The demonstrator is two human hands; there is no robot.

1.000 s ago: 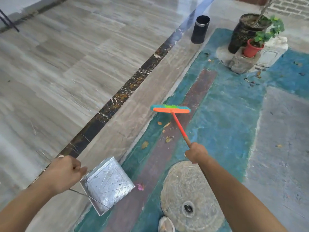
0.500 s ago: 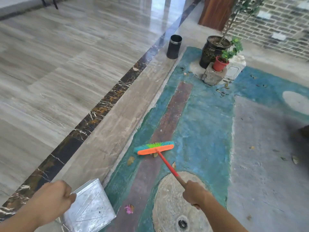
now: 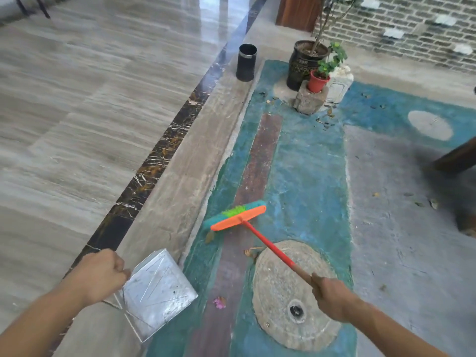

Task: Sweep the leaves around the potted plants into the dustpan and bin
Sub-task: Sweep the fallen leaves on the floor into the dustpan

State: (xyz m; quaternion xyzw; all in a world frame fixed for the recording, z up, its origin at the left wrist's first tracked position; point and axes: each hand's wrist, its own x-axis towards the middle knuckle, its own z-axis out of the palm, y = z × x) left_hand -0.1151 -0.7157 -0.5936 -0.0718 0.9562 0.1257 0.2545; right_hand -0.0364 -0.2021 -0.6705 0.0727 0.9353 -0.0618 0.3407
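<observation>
1. Two hands are busy: our right hand [image 3: 332,298] is clamped on the broom [image 3: 238,215] handle, our left hand [image 3: 101,275] fisted on the dustpan [image 3: 157,292] handle.
2. Nothing lies in the dustpan yet; a few leaves [image 3: 251,252] sit near the broom head.
3. More leaves [image 3: 327,117] remain around the potted plants [image 3: 307,64], beside the bin [image 3: 246,62], well away from us.

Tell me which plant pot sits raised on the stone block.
The small red pot, perched on the stone block; the big black pot behind it stands directly on the ground.
</observation>
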